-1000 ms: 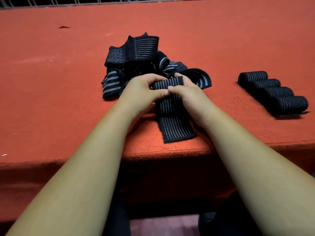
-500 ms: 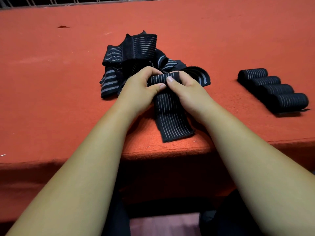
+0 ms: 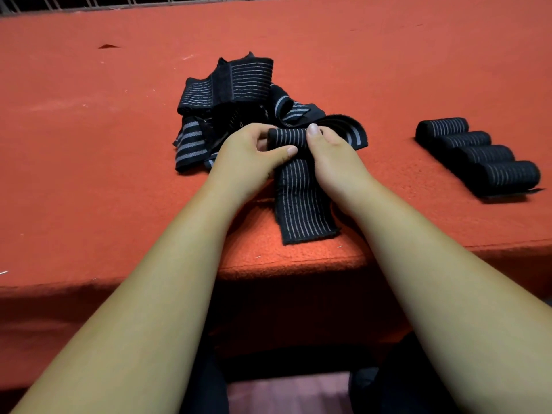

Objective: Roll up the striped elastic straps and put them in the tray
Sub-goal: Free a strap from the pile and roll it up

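Observation:
A black strap with thin grey stripes lies on the red table, its flat tail pointing toward me. Its far end is wound into a small roll. My left hand and my right hand both pinch that roll from either side, thumbs on top. Right behind my hands sits a tangled pile of loose striped straps. Several finished rolls lie side by side at the right. No tray is in view.
The red felt-covered table stretches wide to the left and far side. Its front edge runs just beyond the strap's tail. A metal grid lines the far edge. My dark-clothed legs are below.
The roll has turned away from me and grown slightly. The flat tail on the table is a bit shorter. My thumbs have shifted over the roll.

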